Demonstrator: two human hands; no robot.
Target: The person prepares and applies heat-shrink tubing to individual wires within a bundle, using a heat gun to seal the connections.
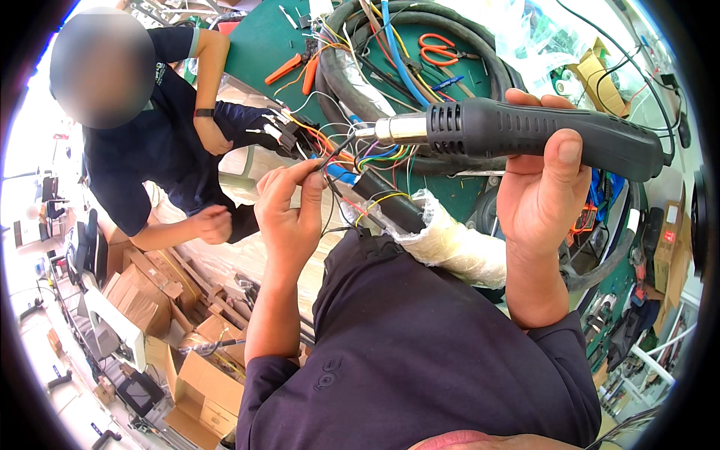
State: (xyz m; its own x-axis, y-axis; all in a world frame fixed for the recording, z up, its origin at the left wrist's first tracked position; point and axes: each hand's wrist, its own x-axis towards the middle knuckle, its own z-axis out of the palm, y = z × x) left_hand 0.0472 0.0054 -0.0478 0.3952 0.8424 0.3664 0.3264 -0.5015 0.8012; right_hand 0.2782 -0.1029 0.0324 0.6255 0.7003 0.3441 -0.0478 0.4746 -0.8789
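Note:
My right hand [544, 191] grips a black hot air gun [517, 131], its metal nozzle [405, 129] pointing left. Just off the nozzle's tip, my left hand [289, 210] pinches a thin black wire [337, 153] between thumb and forefinger. Behind it spread several loose coloured wires [386, 156], coming out of a thick black cable [394, 204]. Clear plastic wrap [465, 251] covers the cable's nearer part, close to my body. Whether the nozzle touches the wire, I cannot tell.
A person [161, 150] in dark clothes sits at the left. On the green table [259, 37] lie coiled black cable [487, 45], orange-handled scissors [442, 51] and an orange-handled tool [289, 69]. Cardboard boxes [199, 390] stand at lower left. The gun's cord [670, 124] runs up the right side.

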